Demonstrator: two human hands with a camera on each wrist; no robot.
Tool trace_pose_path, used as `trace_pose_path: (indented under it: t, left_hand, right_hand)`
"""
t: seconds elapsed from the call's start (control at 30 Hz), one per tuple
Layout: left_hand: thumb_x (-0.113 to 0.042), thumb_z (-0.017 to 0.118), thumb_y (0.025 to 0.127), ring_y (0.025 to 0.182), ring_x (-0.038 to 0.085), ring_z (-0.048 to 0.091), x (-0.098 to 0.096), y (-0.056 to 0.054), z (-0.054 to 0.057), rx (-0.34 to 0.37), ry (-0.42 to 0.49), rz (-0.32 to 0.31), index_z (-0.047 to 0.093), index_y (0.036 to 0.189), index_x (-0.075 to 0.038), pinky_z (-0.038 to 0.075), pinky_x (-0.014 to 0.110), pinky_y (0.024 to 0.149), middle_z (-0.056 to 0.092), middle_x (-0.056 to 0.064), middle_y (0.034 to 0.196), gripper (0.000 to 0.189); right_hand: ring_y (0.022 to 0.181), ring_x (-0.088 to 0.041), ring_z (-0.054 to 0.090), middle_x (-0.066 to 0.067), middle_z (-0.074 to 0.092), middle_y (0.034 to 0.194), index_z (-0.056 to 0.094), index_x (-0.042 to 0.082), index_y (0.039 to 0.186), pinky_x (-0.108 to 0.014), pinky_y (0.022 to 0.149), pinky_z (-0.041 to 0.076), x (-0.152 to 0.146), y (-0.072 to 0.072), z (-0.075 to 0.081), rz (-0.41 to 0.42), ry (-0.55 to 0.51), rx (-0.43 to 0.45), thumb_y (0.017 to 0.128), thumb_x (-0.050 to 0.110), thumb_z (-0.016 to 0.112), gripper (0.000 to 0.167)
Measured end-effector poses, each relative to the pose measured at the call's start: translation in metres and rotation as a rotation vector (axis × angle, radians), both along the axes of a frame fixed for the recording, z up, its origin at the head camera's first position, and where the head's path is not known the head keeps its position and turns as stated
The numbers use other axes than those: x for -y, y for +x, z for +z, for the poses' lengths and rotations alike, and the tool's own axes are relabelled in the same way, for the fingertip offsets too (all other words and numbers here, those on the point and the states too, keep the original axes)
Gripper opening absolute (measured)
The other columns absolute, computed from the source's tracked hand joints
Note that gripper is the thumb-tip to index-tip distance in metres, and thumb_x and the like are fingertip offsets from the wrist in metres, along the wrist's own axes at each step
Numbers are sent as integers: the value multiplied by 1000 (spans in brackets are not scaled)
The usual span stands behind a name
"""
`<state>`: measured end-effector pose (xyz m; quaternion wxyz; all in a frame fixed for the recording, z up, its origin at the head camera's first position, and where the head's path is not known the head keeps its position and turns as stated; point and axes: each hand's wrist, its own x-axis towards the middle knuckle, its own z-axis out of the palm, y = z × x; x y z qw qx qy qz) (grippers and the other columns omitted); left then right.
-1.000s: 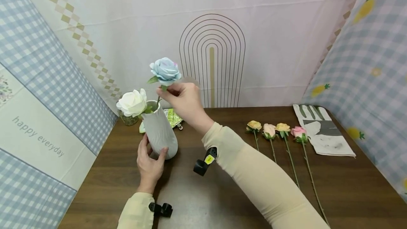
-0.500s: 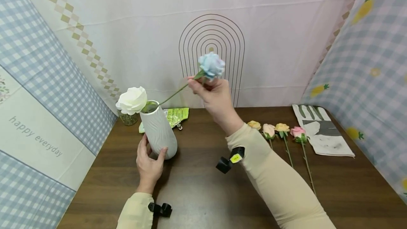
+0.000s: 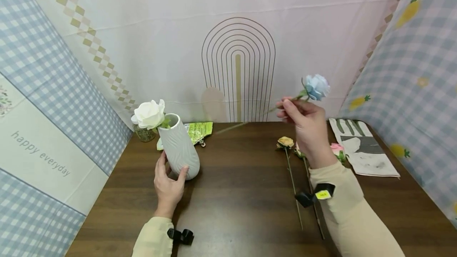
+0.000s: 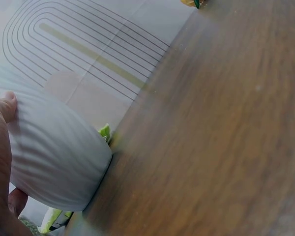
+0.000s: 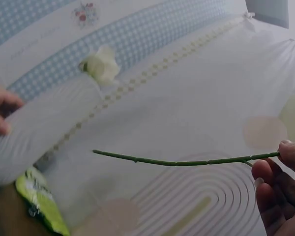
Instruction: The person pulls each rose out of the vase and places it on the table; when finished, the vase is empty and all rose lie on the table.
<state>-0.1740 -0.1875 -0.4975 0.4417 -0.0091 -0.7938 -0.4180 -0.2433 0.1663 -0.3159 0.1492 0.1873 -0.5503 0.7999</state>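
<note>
My left hand grips the lower part of a white ribbed vase, thumb in front and fingers around the far side. The vase leans to the left on the table, with a white rose hanging over its rim. On the right, my right hand pinches a blue rose just below its bloom, up above the table. Its green stem points back to the left, its end free in the air in the right wrist view.
A yellow rose and other roses, partly hidden by my right arm, lie on the table. Folded gloves are at the back right. A green packet and a glass jar stand behind the vase.
My right hand has drawn the blue rose out of the vase and carried it to the right. The left hand keeps its grip on the vase, which stays in place.
</note>
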Motion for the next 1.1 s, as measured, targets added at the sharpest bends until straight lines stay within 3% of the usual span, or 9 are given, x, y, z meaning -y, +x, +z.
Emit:
trace_pose_path:
  t: [0.23, 0.37, 0.43, 0.6, 0.77, 0.9, 1.0, 1.1]
  left_hand:
    - [-11, 83, 74, 122, 27, 49, 1, 1, -1, 24, 3, 3, 41, 145, -8, 51, 38, 85, 50, 16, 136, 83]
    - [-12, 83, 74, 123, 29, 49, 0, 1, -2, 22, -2, 8, 41, 145, -7, 50, 27, 86, 50, 16, 136, 82]
    - [-11, 83, 74, 122, 29, 49, 0, 1, -2, 19, 0, 7, 42, 145, -7, 51, 30, 86, 50, 17, 136, 83]
    - [-12, 84, 73, 123, 27, 49, 1, 1, -1, 26, 2, 4, 40, 146, -8, 50, 49, 82, 49, 16, 136, 86]
    - [-13, 85, 72, 123, 26, 49, -1, 1, -1, 27, -8, 4, 40, 146, -7, 50, 50, 80, 50, 16, 136, 86]
    - [-14, 84, 73, 124, 24, 48, -1, 1, 0, 40, 9, -4, 40, 146, -8, 50, 49, 82, 49, 14, 138, 86]
    - [-16, 83, 74, 126, 22, 46, 0, 1, 0, 54, 23, -12, 39, 147, -9, 50, 49, 85, 47, 14, 139, 85]
    - [-15, 83, 75, 126, 22, 46, 1, 2, -1, 61, 28, -12, 38, 147, -9, 49, 50, 85, 47, 14, 139, 85]
  right_hand:
    - [73, -14, 69, -8, 73, 90, 67, -6, 107, -25, 63, 55, -35, 14, -47, -48, 128, 129, 92, 16, 65, 27]
    - [70, -11, 67, -4, 73, 88, 69, -2, 110, -22, 59, 53, -43, 19, -71, -86, 169, 202, 92, 19, 65, 27]
    - [68, -10, 65, -3, 73, 87, 68, -1, 112, -20, 56, 51, -43, 19, -80, -119, 189, 244, 92, 21, 65, 30]
    - [65, -6, 58, 0, 72, 86, 65, -3, 120, -17, 54, 45, -38, 19, -94, -160, 204, 339, 92, 23, 65, 38]
    - [69, -6, 52, 10, 70, 91, 59, -10, 124, -17, 55, 43, -32, 19, -106, -157, 236, 378, 96, 19, 61, 40]
    - [82, -4, 56, 12, 70, 98, 59, -7, 127, -16, 63, 45, -26, 19, -113, -154, 321, 397, 97, 18, 59, 39]
    - [93, -3, 57, 5, 71, 98, 61, -5, 125, -15, 72, 47, -21, 17, -120, -158, 379, 386, 96, 18, 60, 36]
    - [92, -7, 61, -6, 71, 96, 65, -4, 120, -16, 76, 49, -16, 14, -127, -170, 412, 344, 94, 15, 63, 32]
